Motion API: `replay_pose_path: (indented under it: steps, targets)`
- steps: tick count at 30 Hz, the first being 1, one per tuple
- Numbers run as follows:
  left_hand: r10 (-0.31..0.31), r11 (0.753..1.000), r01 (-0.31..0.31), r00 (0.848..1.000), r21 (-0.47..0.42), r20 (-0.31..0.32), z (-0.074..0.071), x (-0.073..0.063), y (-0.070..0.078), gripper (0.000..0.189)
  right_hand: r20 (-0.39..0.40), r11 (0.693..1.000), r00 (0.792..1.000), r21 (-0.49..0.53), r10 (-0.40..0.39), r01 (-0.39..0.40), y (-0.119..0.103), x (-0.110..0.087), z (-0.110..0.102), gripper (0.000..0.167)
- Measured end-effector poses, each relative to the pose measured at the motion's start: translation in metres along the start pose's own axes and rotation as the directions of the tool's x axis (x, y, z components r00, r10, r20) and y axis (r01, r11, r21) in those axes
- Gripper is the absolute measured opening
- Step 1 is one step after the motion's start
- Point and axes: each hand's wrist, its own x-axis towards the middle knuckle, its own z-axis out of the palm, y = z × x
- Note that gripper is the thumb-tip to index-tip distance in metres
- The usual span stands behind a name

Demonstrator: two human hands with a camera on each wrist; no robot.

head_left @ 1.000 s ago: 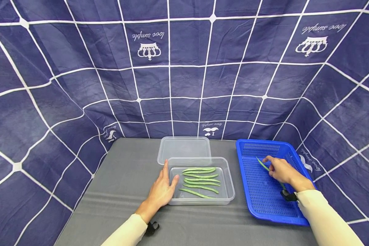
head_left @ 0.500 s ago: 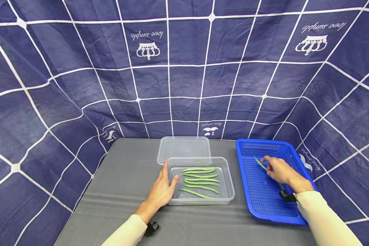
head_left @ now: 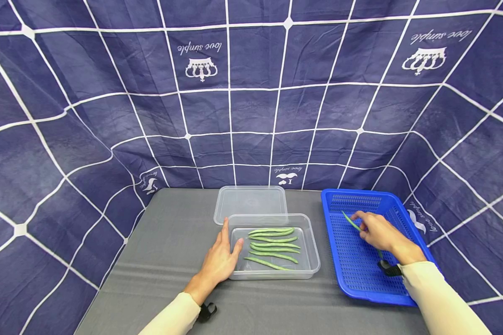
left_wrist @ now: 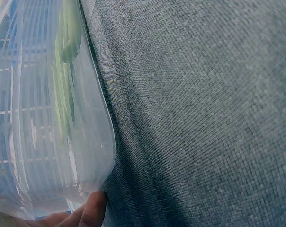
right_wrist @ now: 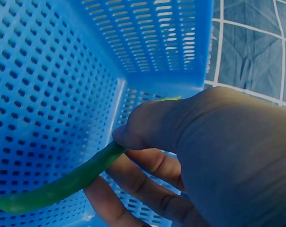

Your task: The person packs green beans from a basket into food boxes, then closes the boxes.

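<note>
In the head view, my right hand (head_left: pixel 383 236) is over the blue basket (head_left: pixel 344 279) and pinches a green bean (head_left: pixel 350 221). The right wrist view has the thumb pressing that bean (right_wrist: pixel 62 186) against the fingers, one end sticking out toward the lower left. My left hand (head_left: pixel 219 259) lies against the left end of a clear plastic container (head_left: pixel 314 251), fingers extended and thumb spread over its near left part. Its fingertips (left_wrist: pixel 93 210) touch the container wall in the left wrist view. Several green beans (head_left: pixel 275 245) lie side by side on the container's floor.
Behind the container a clear lid (head_left: pixel 251 201) lies flat on the grey cloth-covered table (head_left: pixel 167 237), partly overlapped by the container's rim. A blue checked cloth (head_left: pixel 255 111) hangs along the back and both sides. The basket stands near the right side cloth.
My right hand has shifted slightly to the left within the basket, carrying the bean with it. The left hand and the container have stayed in place.
</note>
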Motion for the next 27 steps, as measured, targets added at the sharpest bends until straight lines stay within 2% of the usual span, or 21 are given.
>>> replay_pose_path:
  steps: [12,27]
  targets:
    - [0.007,1.0,-0.007,1.0,0.0,-0.007,0.0,-0.001,0.0,0.088,-0.039,0.999,0.999,-0.005,-0.037,0.037,-0.022,0.0,-0.006,0.048]
    - [0.009,1.0,-0.009,1.0,0.012,-0.006,-0.001,0.0,0.0,0.089,-0.037,0.998,0.998,-0.026,-0.054,0.053,-0.051,0.002,-0.013,0.05]
